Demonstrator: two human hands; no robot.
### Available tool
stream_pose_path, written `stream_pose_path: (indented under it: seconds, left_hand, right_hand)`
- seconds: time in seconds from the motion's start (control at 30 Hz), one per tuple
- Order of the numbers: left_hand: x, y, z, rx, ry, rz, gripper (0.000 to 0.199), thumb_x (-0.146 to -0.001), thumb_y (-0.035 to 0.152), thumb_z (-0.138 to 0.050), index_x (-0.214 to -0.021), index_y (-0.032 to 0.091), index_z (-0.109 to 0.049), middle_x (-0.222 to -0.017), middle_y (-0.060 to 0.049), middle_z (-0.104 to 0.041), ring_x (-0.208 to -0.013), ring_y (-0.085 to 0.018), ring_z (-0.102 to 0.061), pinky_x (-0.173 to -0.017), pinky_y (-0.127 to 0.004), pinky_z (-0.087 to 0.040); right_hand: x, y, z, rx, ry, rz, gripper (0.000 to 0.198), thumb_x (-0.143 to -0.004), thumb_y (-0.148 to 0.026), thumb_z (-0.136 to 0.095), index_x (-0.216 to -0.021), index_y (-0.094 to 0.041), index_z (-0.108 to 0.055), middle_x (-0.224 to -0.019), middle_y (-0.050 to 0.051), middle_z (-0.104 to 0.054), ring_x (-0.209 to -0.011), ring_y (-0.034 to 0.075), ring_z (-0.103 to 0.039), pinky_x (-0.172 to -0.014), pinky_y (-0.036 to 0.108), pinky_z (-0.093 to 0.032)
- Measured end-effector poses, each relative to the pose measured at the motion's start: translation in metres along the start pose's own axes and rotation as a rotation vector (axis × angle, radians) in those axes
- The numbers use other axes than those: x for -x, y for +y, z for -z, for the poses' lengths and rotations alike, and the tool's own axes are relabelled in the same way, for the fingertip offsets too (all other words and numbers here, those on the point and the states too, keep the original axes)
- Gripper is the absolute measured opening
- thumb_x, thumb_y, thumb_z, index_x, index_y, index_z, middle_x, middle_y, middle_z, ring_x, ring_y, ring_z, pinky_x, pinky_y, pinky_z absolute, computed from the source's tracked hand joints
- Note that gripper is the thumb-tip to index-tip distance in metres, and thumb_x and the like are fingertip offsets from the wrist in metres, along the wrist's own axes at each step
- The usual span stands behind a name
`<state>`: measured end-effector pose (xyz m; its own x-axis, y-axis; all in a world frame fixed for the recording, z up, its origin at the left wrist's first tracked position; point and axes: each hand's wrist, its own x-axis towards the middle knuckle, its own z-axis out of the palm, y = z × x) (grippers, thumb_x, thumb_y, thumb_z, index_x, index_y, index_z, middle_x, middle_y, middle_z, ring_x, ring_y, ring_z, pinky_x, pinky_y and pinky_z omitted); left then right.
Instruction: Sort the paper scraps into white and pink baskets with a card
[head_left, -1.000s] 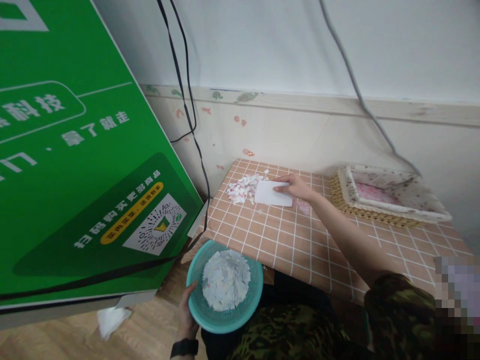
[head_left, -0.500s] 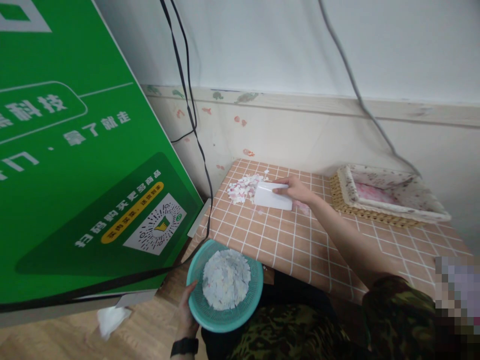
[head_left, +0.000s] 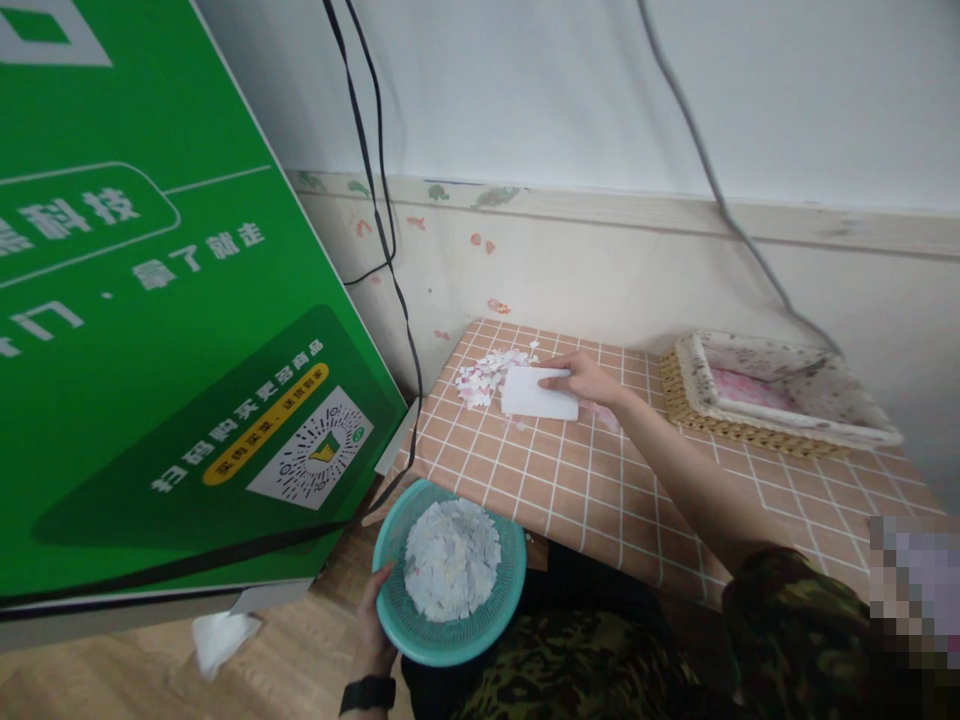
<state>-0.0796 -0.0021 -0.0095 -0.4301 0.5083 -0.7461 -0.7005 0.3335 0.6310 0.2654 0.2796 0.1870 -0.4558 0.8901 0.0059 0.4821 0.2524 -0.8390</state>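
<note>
My left hand [head_left: 377, 620] grips the left rim of a green plastic basket [head_left: 390, 635] below the table's front edge. A heap of small white paper scraps [head_left: 454, 560] fills the basket's middle. On the checked tablecloth, my right hand [head_left: 581, 380] pinches a white rectangular card or sheet [head_left: 538, 395] between thumb and fingers. The card is tilted, its left edge against a pile of white and pink paper scraps [head_left: 484, 378]. Part of that pile is hidden behind the card.
A lined wicker basket [head_left: 750, 430] with something pink inside stands at the table's right. The large green panel [head_left: 225, 300] rises on the left, with black cables [head_left: 367, 150] hanging beside it. A white bag-like thing [head_left: 221, 640] lies on the floor. A grey cable [head_left: 697, 140] runs down the wall.
My right hand has moved the white card slightly left, further over the scrap pile. My left hand and the green basket have stayed about where they were.
</note>
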Motion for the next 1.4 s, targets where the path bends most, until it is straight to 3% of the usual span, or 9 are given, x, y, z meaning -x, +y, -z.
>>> stream_pose_path:
  seconds: [0.2,0.5,0.73,0.97,1.1,1.23,1.4]
  left_hand:
    - [-0.001,0.000,0.002,0.105,-0.066,0.066,0.014,-0.071,0.020,-0.063,-0.075,0.014,-0.075,-0.070,-0.006,-0.076,-0.066,-0.023,-0.070,-0.073,-0.035,-0.057]
    - [-0.002,0.000,0.001,0.107,-0.071,0.085,0.016,-0.073,0.021,-0.061,-0.079,0.013,-0.074,-0.070,-0.006,-0.076,-0.071,-0.025,-0.072,-0.078,-0.036,-0.056]
    - [0.003,0.002,0.001,0.064,-0.097,0.080,0.021,-0.064,0.019,-0.068,-0.084,0.011,-0.071,-0.069,-0.007,-0.076,-0.078,-0.029,-0.072,-0.085,-0.043,-0.054]
    - [0.002,0.002,0.002,0.080,-0.081,0.061,0.020,-0.064,0.018,-0.069,-0.083,0.011,-0.070,-0.068,-0.007,-0.076,-0.079,-0.029,-0.072,-0.084,-0.041,-0.054]
    - [0.002,0.002,0.002,0.101,-0.110,0.078,0.021,-0.068,0.023,-0.067,-0.085,0.011,-0.072,-0.075,-0.009,-0.077,-0.083,-0.030,-0.071,-0.082,-0.041,-0.055]
    - [0.001,0.002,0.003,0.108,-0.088,0.070,0.014,-0.070,0.020,-0.064,-0.078,0.012,-0.072,-0.070,-0.006,-0.076,-0.071,-0.025,-0.071,-0.076,-0.037,-0.055]
    - [0.001,0.001,0.002,0.078,-0.060,0.035,0.012,-0.067,0.020,-0.063,-0.072,0.014,-0.072,-0.067,-0.006,-0.074,-0.068,-0.024,-0.069,-0.075,-0.038,-0.054]
  right_hand:
    - [0.005,0.008,0.007,-0.012,-0.067,-0.005,0.037,-0.074,-0.026,-0.066,-0.110,-0.020,-0.070,-0.101,0.005,-0.072,-0.081,0.020,-0.066,-0.066,0.030,-0.055]
    - [-0.005,0.027,0.013,0.057,0.176,0.002,0.034,-0.076,-0.030,-0.064,-0.105,-0.014,-0.071,-0.100,0.009,-0.072,-0.083,0.021,-0.065,-0.071,0.033,-0.052]
    - [-0.008,0.019,0.007,0.066,0.136,0.017,0.034,-0.075,-0.027,-0.064,-0.106,-0.014,-0.070,-0.099,0.009,-0.072,-0.081,0.021,-0.065,-0.072,0.034,-0.052]
    - [-0.006,0.017,0.012,0.078,0.114,0.027,0.036,-0.076,-0.027,-0.064,-0.109,-0.015,-0.070,-0.101,0.008,-0.072,-0.084,0.021,-0.065,-0.073,0.032,-0.052]
    - [0.005,0.018,0.014,0.075,0.107,0.041,0.036,-0.076,-0.029,-0.064,-0.108,-0.015,-0.070,-0.100,0.008,-0.072,-0.084,0.020,-0.066,-0.073,0.032,-0.052]
    - [0.028,0.021,0.011,0.094,0.130,0.025,0.036,-0.077,-0.033,-0.063,-0.107,-0.015,-0.070,-0.099,0.007,-0.072,-0.081,0.020,-0.066,-0.069,0.031,-0.053]
    - [0.056,0.018,0.000,0.064,0.059,0.042,0.038,-0.080,-0.038,-0.061,-0.110,-0.017,-0.069,-0.096,0.006,-0.072,-0.076,0.019,-0.066,-0.062,0.029,-0.053]
